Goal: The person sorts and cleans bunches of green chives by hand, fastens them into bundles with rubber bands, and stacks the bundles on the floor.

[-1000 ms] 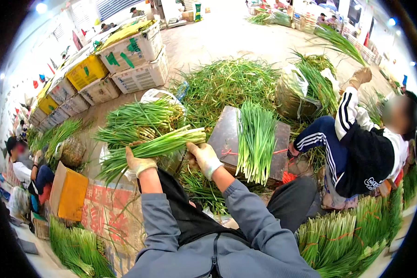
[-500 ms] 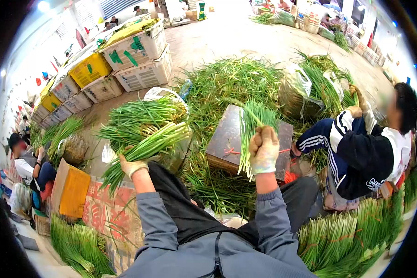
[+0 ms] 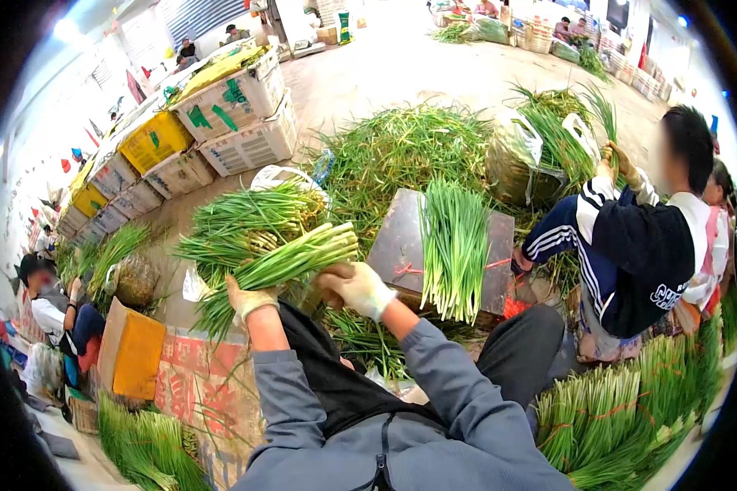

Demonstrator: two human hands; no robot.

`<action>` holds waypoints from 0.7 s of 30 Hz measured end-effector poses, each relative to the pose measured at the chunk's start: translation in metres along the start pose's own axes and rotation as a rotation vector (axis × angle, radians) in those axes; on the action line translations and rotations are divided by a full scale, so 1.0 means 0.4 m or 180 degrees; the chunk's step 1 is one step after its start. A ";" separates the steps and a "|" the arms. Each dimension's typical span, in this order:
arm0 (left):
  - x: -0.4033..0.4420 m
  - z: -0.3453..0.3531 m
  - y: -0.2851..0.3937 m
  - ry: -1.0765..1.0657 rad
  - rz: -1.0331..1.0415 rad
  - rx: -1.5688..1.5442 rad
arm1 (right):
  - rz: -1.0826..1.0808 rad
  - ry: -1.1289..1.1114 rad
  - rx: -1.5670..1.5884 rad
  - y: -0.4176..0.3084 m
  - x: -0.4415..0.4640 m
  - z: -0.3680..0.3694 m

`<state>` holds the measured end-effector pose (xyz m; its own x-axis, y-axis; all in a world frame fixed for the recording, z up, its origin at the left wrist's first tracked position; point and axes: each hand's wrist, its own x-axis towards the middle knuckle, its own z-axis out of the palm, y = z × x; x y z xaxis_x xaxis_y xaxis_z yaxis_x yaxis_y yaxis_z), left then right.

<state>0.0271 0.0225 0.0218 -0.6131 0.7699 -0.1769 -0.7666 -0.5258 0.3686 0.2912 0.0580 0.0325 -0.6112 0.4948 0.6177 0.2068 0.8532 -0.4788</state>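
My left hand (image 3: 250, 299), in a pale glove, is wrapped around a bunch of garlic chives (image 3: 299, 255). The pale stem ends point right and the green leaves hang to the lower left. My right hand (image 3: 352, 288), gloved too, is beside the stem ends of that bunch; its fingers are smeared by motion, and whether they touch a stalk is unclear. A larger pile of chives (image 3: 250, 217) lies just behind the held bunch. On a dark board (image 3: 397, 237) before me rests a neat bundle of chives (image 3: 454, 254), stems toward me, with a red tie (image 3: 498, 263) lying across the board by it.
A heap of loose leaves (image 3: 401, 151) spreads beyond the board. Another person (image 3: 639, 237) sits at the right, handling stalks beside a filled bag (image 3: 516, 155). Tied bundles (image 3: 606, 409) stand at the lower right. Stacked crates (image 3: 241, 106) line the left; a cardboard box (image 3: 135, 348) stands nearer.
My right hand has left the chives over the board, which now lie there, and has moved left to the held bunch. The person at the right has raised some stalks.
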 end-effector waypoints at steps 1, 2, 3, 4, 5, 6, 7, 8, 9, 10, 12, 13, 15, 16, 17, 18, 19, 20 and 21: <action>0.016 -0.014 0.018 -0.0018 -0.0123 -0.0049 | 0.1280 0.0286 0.1565 -0.036 -0.003 -0.060; 0.018 -0.009 0.025 -0.0012 -0.0110 -0.0082 | 0.2568 0.0546 0.3119 -0.048 -0.012 -0.106; 0.012 -0.016 0.037 0.0117 -0.0004 0.0046 | 0.2604 0.1068 0.3250 -0.033 -0.023 -0.125; 0.002 -0.022 0.050 0.0249 0.0093 0.0197 | 0.2641 0.1611 0.3376 -0.022 -0.034 -0.134; 0.017 -0.039 0.054 0.0226 0.0152 0.0190 | 0.2529 0.1751 0.3445 -0.020 -0.049 -0.137; 0.015 -0.034 0.048 0.0225 0.0145 0.0192 | 0.2532 0.1757 0.3441 -0.040 -0.041 -0.138; 0.011 -0.027 0.040 0.0268 0.0171 0.0161 | 0.2088 0.1813 0.2834 -0.067 -0.026 -0.126; 0.004 -0.022 0.034 0.0309 0.0196 0.0140 | 0.1651 0.1855 0.2231 -0.088 -0.012 -0.109; 0.009 -0.030 0.028 0.0306 0.0185 0.0160 | 0.1244 0.2059 0.1463 -0.091 0.011 -0.092; 0.016 -0.035 0.019 0.0249 0.0178 0.0139 | 0.1465 0.1758 0.0253 -0.091 0.027 -0.087; 0.014 -0.025 0.010 0.0176 0.0179 0.0112 | 0.1833 0.1176 -0.0555 -0.096 0.049 -0.095; -0.012 0.002 0.001 0.0189 0.0156 0.0113 | 0.1827 0.1181 -0.0555 -0.088 0.052 -0.088; -0.068 0.057 -0.011 0.0297 0.0176 0.0215 | 0.1960 0.0929 -0.0832 -0.061 0.057 -0.070; -0.051 0.039 -0.008 0.0299 0.0180 0.0211 | 0.1954 0.0925 -0.0832 -0.048 0.052 -0.062; -0.028 0.012 -0.002 0.0173 0.0270 0.0153 | 0.1919 0.0929 -0.0577 -0.036 0.044 -0.056; -0.023 0.001 0.005 0.0050 0.0359 0.0104 | 0.1889 0.0933 -0.0316 -0.023 0.033 -0.047; -0.020 -0.011 0.012 0.0057 0.0362 0.0111 | 0.1965 0.1170 0.0163 -0.009 0.026 -0.038; -0.015 -0.022 0.018 -0.0030 0.0268 0.0064 | 0.2118 0.1491 0.0654 0.006 0.011 -0.038; -0.013 -0.024 0.024 -0.0118 0.0175 0.0014 | 0.2090 0.1718 0.0718 0.031 -0.004 -0.052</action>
<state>0.0212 0.0099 0.0177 -0.6467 0.7529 -0.1224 -0.7312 -0.5661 0.3807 0.3107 0.0712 0.0385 0.0347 0.9332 0.3576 0.1989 0.3442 -0.9176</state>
